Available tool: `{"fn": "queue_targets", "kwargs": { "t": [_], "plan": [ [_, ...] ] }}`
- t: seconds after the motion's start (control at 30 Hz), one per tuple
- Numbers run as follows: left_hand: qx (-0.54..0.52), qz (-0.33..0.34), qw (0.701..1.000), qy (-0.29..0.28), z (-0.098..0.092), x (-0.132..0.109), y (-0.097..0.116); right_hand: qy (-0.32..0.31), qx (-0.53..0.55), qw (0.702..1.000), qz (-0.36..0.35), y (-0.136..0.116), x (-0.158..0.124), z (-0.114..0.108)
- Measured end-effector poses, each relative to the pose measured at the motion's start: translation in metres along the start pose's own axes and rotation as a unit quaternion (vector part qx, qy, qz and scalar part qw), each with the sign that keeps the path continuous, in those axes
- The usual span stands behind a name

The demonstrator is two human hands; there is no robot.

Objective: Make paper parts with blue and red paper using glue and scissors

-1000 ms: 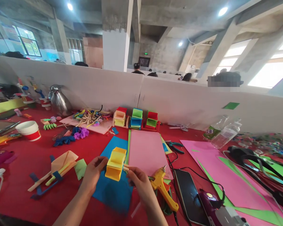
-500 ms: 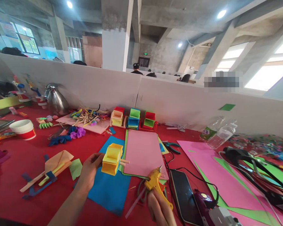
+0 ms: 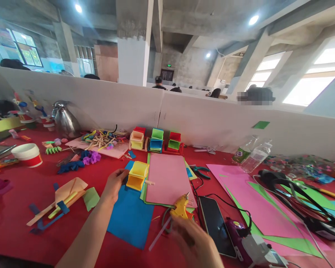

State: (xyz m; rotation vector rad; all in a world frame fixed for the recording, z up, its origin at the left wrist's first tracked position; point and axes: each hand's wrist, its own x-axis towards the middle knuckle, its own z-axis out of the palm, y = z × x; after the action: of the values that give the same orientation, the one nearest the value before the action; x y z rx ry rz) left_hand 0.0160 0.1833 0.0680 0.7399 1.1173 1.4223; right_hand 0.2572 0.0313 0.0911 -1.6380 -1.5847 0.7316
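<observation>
My left hand point(image 3: 116, 182) pinches the left side of a yellow folded-paper wheel point(image 3: 137, 175), raised over the blue paper point(image 3: 131, 221). A short wooden stick point(image 3: 149, 182) pokes out of the wheel's right side. My right hand point(image 3: 195, 238) is at the yellow hot glue gun point(image 3: 181, 207), covering its handle. Motion smears the fingers, so whether they still grip it is unclear. The gun's nozzle points up and away, and a clear glue stick point(image 3: 159, 234) juts from its rear. A stack of pink paper point(image 3: 167, 178) lies just beyond.
Three finished-looking paper wheels on stands, one the blue-green wheel point(image 3: 156, 140), line the white partition point(image 3: 206, 119). A phone point(image 3: 216, 225), purple power strip point(image 3: 237, 238) and headphones point(image 3: 301, 208) sit right. A peach paper piece with sticks point(image 3: 69, 191) and paper cups point(image 3: 28, 154) are left.
My left hand has moved the yellow wheel slightly up and right, turning it a little. My right hand has shifted lower and right against the glue gun, its fingers now blurred.
</observation>
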Motion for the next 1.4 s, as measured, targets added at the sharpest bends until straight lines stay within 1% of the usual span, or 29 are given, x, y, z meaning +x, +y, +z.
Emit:
{"fn": "queue_targets", "kwargs": {
  "t": [0.03, 0.1, 0.17, 0.23, 0.3, 0.37, 0.47, 0.57, 0.63, 0.77, 1.0, 1.13, 1.27, 1.4],
  "plan": [
    [-0.001, 0.000, 1.000, -0.005, 0.002, 0.004, 0.003, 0.024, 0.024, 0.999, -0.029, -0.010, 0.023, 0.011],
    [-0.002, 0.000, 1.000, -0.012, 0.006, 0.013, 0.008, 0.056, 0.073, 0.994, -0.059, -0.025, 0.070, 0.034],
    [-0.002, 0.001, 1.000, -0.018, 0.008, 0.022, 0.008, 0.053, 0.132, 0.987, -0.070, -0.031, 0.109, 0.055],
    [-0.002, 0.006, 1.000, -0.021, 0.009, 0.029, 0.003, 0.019, 0.210, 0.975, -0.066, -0.029, 0.135, 0.069],
    [-0.002, 0.012, 0.999, -0.029, 0.008, 0.033, -0.004, -0.008, 0.265, 0.963, -0.046, -0.022, 0.146, 0.077],
    [0.001, 0.018, 0.999, -0.043, 0.008, 0.032, -0.013, -0.017, 0.286, 0.958, -0.020, -0.014, 0.148, 0.080],
    [0.012, 0.023, 0.998, -0.063, 0.007, 0.027, -0.022, -0.011, 0.296, 0.955, 0.013, -0.001, 0.146, 0.081],
    [0.034, 0.024, 0.997, -0.070, 0.008, 0.022, -0.024, -0.002, 0.326, 0.945, 0.035, 0.009, 0.146, 0.078],
    [0.066, 0.041, 0.994, -0.071, 0.009, 0.019, -0.023, 0.002, 0.339, 0.940, 0.044, 0.011, 0.146, 0.076],
    [0.100, 0.083, 0.989, -0.070, 0.013, 0.018, -0.023, 0.003, 0.345, 0.937, 0.050, 0.007, 0.144, 0.074],
    [0.083, 0.087, 0.991, -0.056, 0.013, 0.019, -0.031, 0.027, 0.372, 0.926, 0.057, 0.005, 0.138, 0.081],
    [0.076, 0.097, 0.992, -0.037, 0.010, 0.018, -0.029, 0.007, 0.379, 0.924, 0.056, 0.003, 0.138, 0.087],
    [0.070, 0.096, 0.992, -0.038, 0.007, 0.017, -0.027, -0.005, 0.369, 0.928, 0.052, -0.002, 0.137, 0.090],
    [0.074, 0.142, 0.987, -0.019, 0.008, 0.018, -0.034, 0.003, 0.366, 0.930, 0.040, -0.003, 0.136, 0.092]
  ]
}}
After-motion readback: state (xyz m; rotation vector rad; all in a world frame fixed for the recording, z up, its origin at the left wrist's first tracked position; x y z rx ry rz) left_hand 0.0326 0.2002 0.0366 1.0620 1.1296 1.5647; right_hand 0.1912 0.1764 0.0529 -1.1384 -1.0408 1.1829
